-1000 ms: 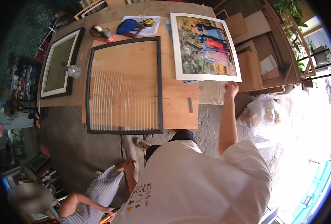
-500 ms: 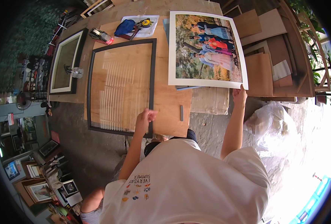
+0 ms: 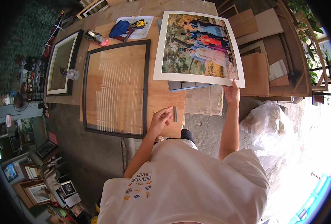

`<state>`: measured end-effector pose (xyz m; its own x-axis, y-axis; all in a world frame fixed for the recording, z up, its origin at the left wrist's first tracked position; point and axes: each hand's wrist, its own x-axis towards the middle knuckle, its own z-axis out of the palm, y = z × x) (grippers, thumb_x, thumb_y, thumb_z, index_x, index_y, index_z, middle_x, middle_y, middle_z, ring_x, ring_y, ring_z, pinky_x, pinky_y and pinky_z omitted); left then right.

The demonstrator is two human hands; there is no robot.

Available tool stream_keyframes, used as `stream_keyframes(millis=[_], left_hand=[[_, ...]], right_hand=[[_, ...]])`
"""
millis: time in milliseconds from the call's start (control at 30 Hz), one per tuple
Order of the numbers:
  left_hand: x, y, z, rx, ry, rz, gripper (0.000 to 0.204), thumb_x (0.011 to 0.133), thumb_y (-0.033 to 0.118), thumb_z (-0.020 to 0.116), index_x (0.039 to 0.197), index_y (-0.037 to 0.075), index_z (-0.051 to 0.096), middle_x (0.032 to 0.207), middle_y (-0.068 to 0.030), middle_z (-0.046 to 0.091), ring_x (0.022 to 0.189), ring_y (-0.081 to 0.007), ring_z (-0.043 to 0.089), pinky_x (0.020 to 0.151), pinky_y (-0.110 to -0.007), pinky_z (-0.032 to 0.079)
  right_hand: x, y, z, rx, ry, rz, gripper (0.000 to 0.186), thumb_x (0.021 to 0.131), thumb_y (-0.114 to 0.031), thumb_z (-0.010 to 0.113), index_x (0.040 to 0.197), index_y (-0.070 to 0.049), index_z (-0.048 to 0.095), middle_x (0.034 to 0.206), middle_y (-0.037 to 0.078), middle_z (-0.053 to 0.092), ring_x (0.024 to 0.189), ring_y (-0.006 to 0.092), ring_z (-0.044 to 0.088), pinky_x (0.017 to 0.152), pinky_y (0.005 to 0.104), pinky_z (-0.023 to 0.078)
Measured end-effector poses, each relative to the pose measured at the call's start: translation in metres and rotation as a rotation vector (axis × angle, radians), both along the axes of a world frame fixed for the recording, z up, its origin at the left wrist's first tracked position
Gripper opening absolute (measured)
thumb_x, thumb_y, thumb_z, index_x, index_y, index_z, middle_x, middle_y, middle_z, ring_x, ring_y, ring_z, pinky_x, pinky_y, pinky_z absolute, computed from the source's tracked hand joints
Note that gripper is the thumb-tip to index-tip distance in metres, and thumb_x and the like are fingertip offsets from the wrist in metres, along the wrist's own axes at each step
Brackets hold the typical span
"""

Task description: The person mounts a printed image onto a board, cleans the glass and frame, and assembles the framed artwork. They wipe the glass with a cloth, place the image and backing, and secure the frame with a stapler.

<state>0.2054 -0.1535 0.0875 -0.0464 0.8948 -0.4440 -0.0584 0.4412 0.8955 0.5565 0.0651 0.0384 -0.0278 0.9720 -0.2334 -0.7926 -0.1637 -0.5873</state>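
My right hand (image 3: pixel 232 93) grips the near edge of a large white-bordered photo print (image 3: pixel 196 46) of a group of people outdoors, with the thumb on top. The print's near side is raised a little over dark flat pieces with a blue edge (image 3: pixel 188 87). My left hand (image 3: pixel 161 120) hovers empty over the wooden board, fingers loosely bent and apart, just left of a short grey strip (image 3: pixel 175 114). To its left lies a black picture frame (image 3: pixel 147 89) with a clear reflecting pane (image 3: pixel 115 87).
A second frame (image 3: pixel 75 59), black with a white inner border, lies at the left with a small clear jar (image 3: pixel 72 74) on it. Toward the back are a tape dispenser (image 3: pixel 96 37) and a yellow tape measure (image 3: pixel 140 24). Boards (image 3: pixel 255 74) are stacked right; a plastic bag (image 3: pixel 270 125) sits below.
My left hand has moved right, from the black frame's edge to beside the grey strip. The print has shifted slightly left, its near edge lifted, with more of my right hand's fingers under it.
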Motion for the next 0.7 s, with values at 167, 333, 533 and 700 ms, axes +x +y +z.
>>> stream_keyframes(millis=[167,333,533,700], left_hand=[[0.009,-0.016,-0.017,-0.171,-0.010,0.161,0.041,0.103,0.037,0.053,0.080,0.004,0.061,0.071,-0.0016,0.060,0.054,-0.0049,0.047,0.047,-0.021,0.038],[0.035,0.002,0.018,-0.035,-0.106,0.202,0.043,0.100,0.042,0.056,0.082,0.004,0.061,0.074,-0.0048,0.063,0.065,-0.0107,0.056,0.065,-0.026,0.045],[0.059,0.032,0.077,0.229,-0.360,0.127,0.059,0.091,0.045,0.069,0.130,0.005,0.051,0.126,-0.0128,0.057,0.121,-0.0251,0.056,0.103,-0.040,0.042],[0.096,0.059,0.091,0.564,-0.401,0.189,0.094,0.077,0.058,0.077,0.146,0.011,0.033,0.135,-0.0119,0.050,0.129,-0.0300,0.050,0.109,-0.048,0.038]], right_hand=[[-0.019,-0.015,0.017,0.081,0.112,-0.051,0.019,0.101,-0.020,0.055,0.103,-0.003,0.063,0.100,0.012,0.071,0.095,0.0257,0.069,0.087,0.0457,0.058],[-0.032,-0.048,0.058,0.103,0.158,-0.083,0.019,0.101,-0.019,0.055,0.105,-0.003,0.064,0.102,0.012,0.071,0.097,0.0261,0.070,0.086,0.0442,0.059],[-0.037,-0.080,0.089,0.144,0.320,-0.029,0.026,0.102,-0.022,0.053,0.114,-0.001,0.062,0.108,0.014,0.070,0.100,0.0279,0.069,0.082,0.0426,0.062],[-0.038,-0.076,0.089,0.199,0.429,0.073,0.030,0.103,-0.024,0.051,0.120,0.000,0.059,0.112,0.014,0.069,0.102,0.0282,0.069,0.080,0.0428,0.063]])
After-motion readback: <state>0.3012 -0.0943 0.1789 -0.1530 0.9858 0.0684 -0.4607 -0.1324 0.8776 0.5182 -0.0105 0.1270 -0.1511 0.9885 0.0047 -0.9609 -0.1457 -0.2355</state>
